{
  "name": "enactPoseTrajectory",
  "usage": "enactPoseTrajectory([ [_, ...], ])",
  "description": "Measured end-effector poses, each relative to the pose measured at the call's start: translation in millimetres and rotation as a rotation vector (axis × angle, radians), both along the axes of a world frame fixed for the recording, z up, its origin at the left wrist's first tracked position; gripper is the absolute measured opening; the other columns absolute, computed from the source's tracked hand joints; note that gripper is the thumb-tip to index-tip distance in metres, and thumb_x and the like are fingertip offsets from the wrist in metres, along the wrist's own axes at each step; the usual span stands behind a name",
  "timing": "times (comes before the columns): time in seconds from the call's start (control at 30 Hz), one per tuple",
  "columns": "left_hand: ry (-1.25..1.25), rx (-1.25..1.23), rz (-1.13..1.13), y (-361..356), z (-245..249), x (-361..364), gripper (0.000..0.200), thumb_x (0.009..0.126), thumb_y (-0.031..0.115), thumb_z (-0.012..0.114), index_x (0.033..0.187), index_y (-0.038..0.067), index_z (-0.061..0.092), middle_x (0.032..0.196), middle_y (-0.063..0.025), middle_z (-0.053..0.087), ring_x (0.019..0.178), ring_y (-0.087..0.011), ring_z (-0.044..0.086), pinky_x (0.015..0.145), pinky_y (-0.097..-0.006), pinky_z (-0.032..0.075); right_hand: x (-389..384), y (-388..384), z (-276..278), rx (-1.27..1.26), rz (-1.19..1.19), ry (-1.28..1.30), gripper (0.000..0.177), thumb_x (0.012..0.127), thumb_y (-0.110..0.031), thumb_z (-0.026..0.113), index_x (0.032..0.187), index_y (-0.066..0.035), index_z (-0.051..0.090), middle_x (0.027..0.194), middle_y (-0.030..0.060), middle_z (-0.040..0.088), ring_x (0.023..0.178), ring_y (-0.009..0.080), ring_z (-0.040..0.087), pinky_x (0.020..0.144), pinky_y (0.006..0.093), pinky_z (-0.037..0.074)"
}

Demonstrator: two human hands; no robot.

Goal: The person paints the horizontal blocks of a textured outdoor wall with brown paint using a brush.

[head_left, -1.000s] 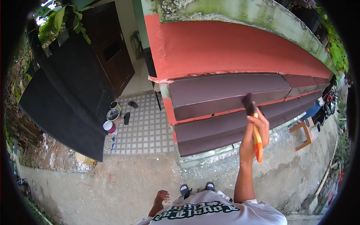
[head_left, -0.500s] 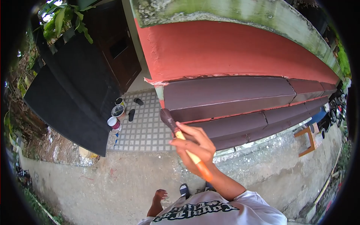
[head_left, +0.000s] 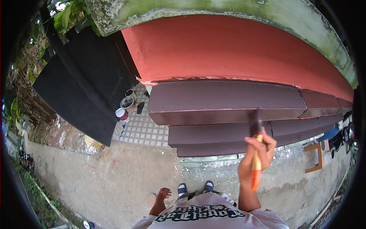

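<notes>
Orange-and-yellow paintbrush (head_left: 256,165) clasped in right hand (head_left: 248,159), with blurred bristles (head_left: 255,120) at the front face of the brown ledge (head_left: 213,116), cannot tell if touching; with left hand (head_left: 164,193) hanging low, loosely open

Right hand (head_left: 248,160) raised, gripping firmly — left hand (head_left: 164,193) low, fingers (head_left: 168,193) loosely curled.

Paintbrush (head_left: 256,165) in right hand (head_left: 247,161)

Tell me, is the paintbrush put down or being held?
Held: the right grip is closed around the paintbrush by its yellow-and-orange handle. The bristles are blurred, so I cannot tell whether they touch the brown ledge.
</notes>
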State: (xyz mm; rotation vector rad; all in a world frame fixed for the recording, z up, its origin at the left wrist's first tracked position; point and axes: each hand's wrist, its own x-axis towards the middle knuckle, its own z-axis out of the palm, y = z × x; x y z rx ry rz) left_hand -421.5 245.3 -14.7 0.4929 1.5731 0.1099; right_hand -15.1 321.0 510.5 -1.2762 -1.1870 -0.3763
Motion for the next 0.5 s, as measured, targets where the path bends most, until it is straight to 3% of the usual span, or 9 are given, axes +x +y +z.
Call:
enactPoseTrajectory([
  [0.1, 0.011, 0.105, 0.086, -1.9, 13.2, 13.8, 0.028, 0.096, 0.03, 0.056, 0.119, 0.015, 0.062, 0.112, -0.0085, 0.071, 0.09, -0.0248, 0.069, 0.074, -0.0405, 0.049, -25.9, 12.3, -1.7, 0.036, 0.243, 0.032, 0.017, 0.085, 0.007, 0.065, 0.088, -0.006, 0.076, 0.113, 0.0191, 0.058, 0.098, 0.0275, 0.063, 0.086, 0.0342, 0.052],
  [0.17, -0.046, 0.142, 0.16, -4.9, 14.3, 19.1, 0.029, 0.094, 0.032, 0.059, 0.116, 0.013, 0.063, 0.109, -0.009, 0.071, 0.086, -0.0244, 0.069, 0.073, -0.0404, 0.05, -48.1, 21.2, 0.9, 0.048, 0.385, 0.069, 0.022, 0.073, 0.001, 0.073, 0.089, -0.012, 0.081, 0.104, 0.0181, 0.063, 0.094, 0.0283, 0.064, 0.08, 0.0351, 0.053],
  [0.27, -0.033, 0.114, 0.192, -22.3, 18.6, 26.9, 0.031, 0.094, 0.033, 0.059, 0.117, 0.012, 0.063, 0.109, -0.0087, 0.071, 0.087, -0.0241, 0.069, 0.072, -0.0403, 0.05, -74.9, 33.8, -1.0, 0.059, 0.574, 0.052, 0.026, 0.07, 0.002, 0.073, 0.09, -0.012, 0.081, 0.11, 0.0192, 0.065, 0.094, 0.0289, 0.065, 0.076, 0.0335, 0.055],
  [0.4, -0.022, -0.019, 0.136, -26.5, 3.3, 19.2, 0.033, 0.097, 0.033, 0.053, 0.121, 0.012, 0.063, 0.111, -0.0068, 0.072, 0.089, -0.0239, 0.07, 0.072, -0.0405, 0.05, -99.5, 41.0, 4.2, 0.088, 0.794, 0.029, 0.026, 0.075, 0.007, 0.069, 0.089, -0.012, 0.081, 0.117, 0.0203, 0.063, 0.093, 0.0259, 0.063, 0.076, 0.0322, 0.055],
  [0.5, -0.025, -0.088, 0.07, -22.2, -7.7, 0.0, 0.035, 0.1, 0.033, 0.046, 0.125, 0.014, 0.061, 0.115, -0.005, 0.071, 0.094, -0.0236, 0.069, 0.076, -0.0406, 0.048, -107.6, 48.3, 15.4, 0.023, 0.794, -0.018, 0.027, 0.074, 0.006, 0.07, 0.09, -0.012, 0.081, 0.116, 0.0198, 0.064, 0.092, 0.0259, 0.063, 0.075, 0.0324, 0.055],
])
